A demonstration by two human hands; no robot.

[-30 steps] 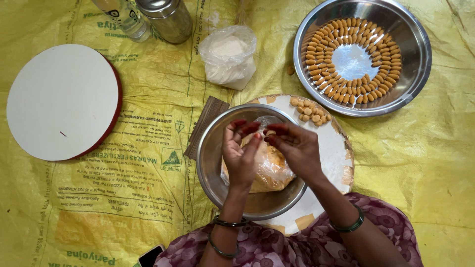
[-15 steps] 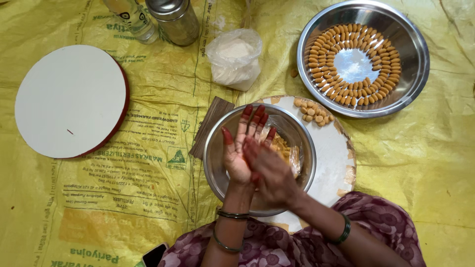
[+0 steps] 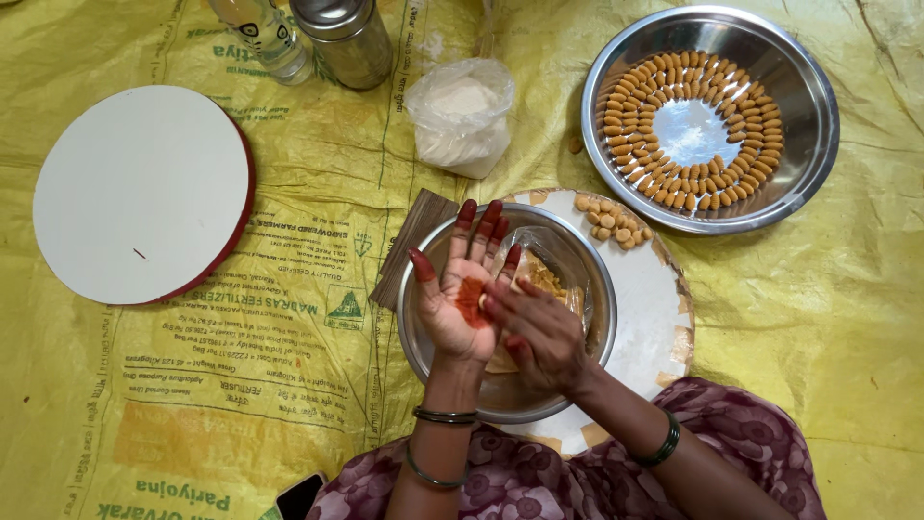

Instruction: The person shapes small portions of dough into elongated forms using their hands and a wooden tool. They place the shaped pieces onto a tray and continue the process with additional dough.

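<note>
While over steel bowl (image 3: 577, 332) | dough bit (image 3: 483, 301) between left palm (image 3: 464, 294), right fingers (image 3: 500, 308)

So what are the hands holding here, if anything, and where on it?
A small piece of dough sits pressed between the open left hand palm and the right hand fingers, over the steel bowl. Nothing else is gripped.

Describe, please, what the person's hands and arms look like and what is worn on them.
The left hand has red-stained fingertips and a red-orange patch on its palm, with two dark thin bangles at the wrist. The right hand has red fingertips too, with a green bangle on its wrist. Both forearms are bare, without sleeves.
</note>
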